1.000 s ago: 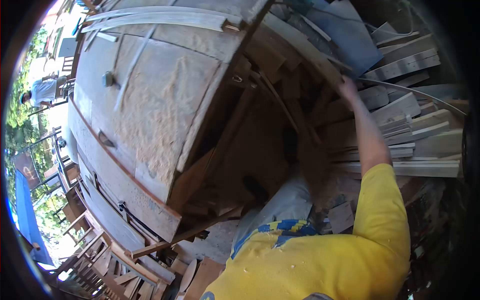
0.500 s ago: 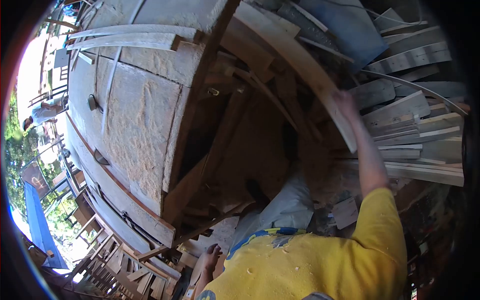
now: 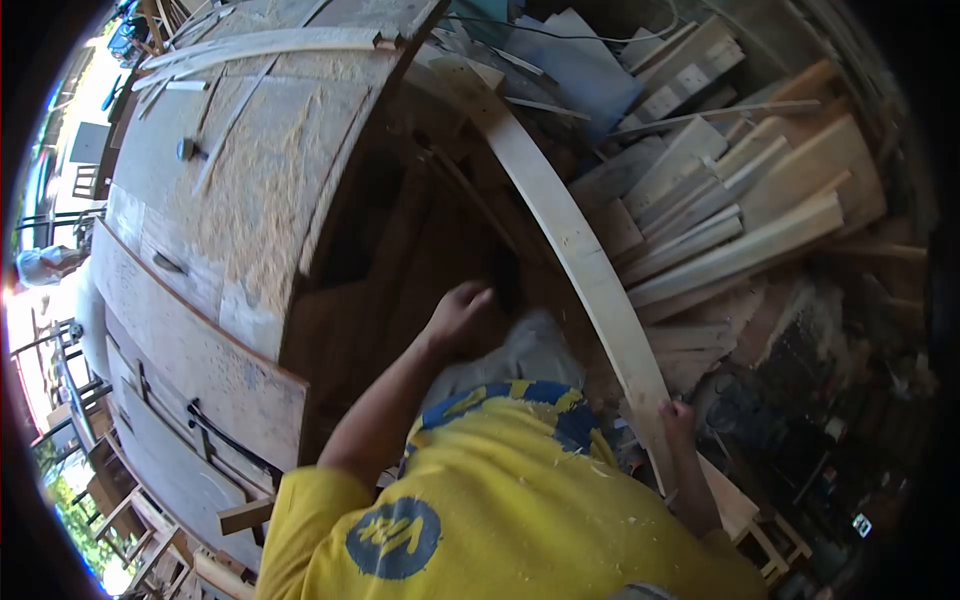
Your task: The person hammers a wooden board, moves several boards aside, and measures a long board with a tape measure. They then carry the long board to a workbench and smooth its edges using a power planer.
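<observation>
My right hand (image 3: 678, 418) is closed on the edge of a long pale plank (image 3: 565, 235), close to my right side. From the dark space beside the workbench, the plank runs back past my hip, its far end near the bench's far corner. My left hand (image 3: 463, 308) is raised in front of my waist, over the dark gap, with its fingers curled in and nothing visible in them. It is slightly blurred and apart from the plank. The workbench (image 3: 230, 130), strewn with wood shavings, stands to the left.
Thin curved strips (image 3: 270, 42) lie across the bench's far part. Stacked boards (image 3: 740, 230) fill the right side, with a bluish sheet (image 3: 575, 70) behind them. Another person (image 3: 50, 265) is at the far left. Wooden frames (image 3: 150, 535) stand at the lower left.
My right hand has come back toward my body, and the plank now reaches beside my hip. My left hand has risen forward from low at my side. The view has turned to the right.
</observation>
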{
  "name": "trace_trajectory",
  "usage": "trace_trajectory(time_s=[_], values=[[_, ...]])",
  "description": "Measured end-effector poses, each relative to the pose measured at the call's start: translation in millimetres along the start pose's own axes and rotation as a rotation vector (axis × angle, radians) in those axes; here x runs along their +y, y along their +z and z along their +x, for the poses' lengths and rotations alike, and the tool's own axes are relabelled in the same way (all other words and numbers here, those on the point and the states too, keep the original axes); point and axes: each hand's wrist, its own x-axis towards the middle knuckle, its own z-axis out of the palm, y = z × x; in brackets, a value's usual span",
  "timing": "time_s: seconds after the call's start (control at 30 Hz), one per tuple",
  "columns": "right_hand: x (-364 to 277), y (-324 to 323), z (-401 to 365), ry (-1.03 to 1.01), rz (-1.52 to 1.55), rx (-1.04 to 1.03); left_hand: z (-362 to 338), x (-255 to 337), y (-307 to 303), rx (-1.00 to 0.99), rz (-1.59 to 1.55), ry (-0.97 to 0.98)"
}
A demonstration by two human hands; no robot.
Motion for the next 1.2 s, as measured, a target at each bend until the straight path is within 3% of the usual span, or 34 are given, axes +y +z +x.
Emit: trace_trajectory(time_s=[0.07, 0.13, 0.23, 0.33, 0.37, 0.4, 0.47, 0.53, 0.63, 0.73, 0.83, 0.87, 1.0, 1.13, 1.2], values=[[36.1, 8.0, -77.9, -0.002, 0.017, 0.063, 12.8, 28.7, 31.8, -0.227, -0.245, -0.137], [28.7, 13.9, -152.8, -0.010, -0.086, 0.095, 7.8, 41.9, 74.2, -0.238, -0.491, -0.234], [50.6, 30.3, -232.4, 0.223, -0.014, 0.098, -13.6, 34.0, 135.3, 0.079, -0.619, -0.321], [49.6, 26.6, -255.5, 0.108, 0.039, -0.120, -69.1, 51.2, 135.9, -0.066, -0.917, -0.349], [43.7, 31.9, -257.2, 0.197, 0.302, -0.147, -83.1, 61.1, 133.4, -0.101, -1.006, -0.368], [28.9, 38.8, -256.0, 0.282, 0.558, -0.182, -109.0, 89.9, 123.3, -0.158, -1.072, -0.442], [-11.9, 46.8, -226.4, 0.236, 0.814, -0.346, -127.0, 107.9, 115.9, -0.186, -1.090, -0.386], [-62.7, 48.6, -182.6, -0.002, 0.786, -0.608, -127.9, 112.5, 108.6, -0.199, -1.085, -0.310], [-113.1, 53.8, -145.4, -0.392, 0.571, -0.696, -139.2, 126.3, 101.7, -0.110, -1.149, -0.247], [-140.2, 49.9, -139.8, -0.350, 0.497, -0.662, -145.1, 128.5, 86.7, -0.069, -1.078, -0.096], [-135.5, 57.1, -122.5, -0.659, 0.303, -0.360, -144.3, 118.8, 71.8, -0.035, -1.064, 0.089], [-141.7, 54.9, -121.4, -0.604, 0.330, -0.359, -152.4, 119.9, 67.0, -0.008, -1.070, 0.113], [-156.2, 47.1, -107.0, -0.865, -0.063, -0.138, -169.5, 115.5, 59.5, 0.076, -1.176, 0.197], [-162.3, 28.1, -77.1, -0.765, 0.074, -0.307, -168.2, 97.5, 57.0, 0.110, -1.331, 0.290], [-145.4, 20.8, -35.3, -0.629, -0.004, -0.518, -167.2, 89.3, 58.0, 0.200, -1.370, 0.329]])
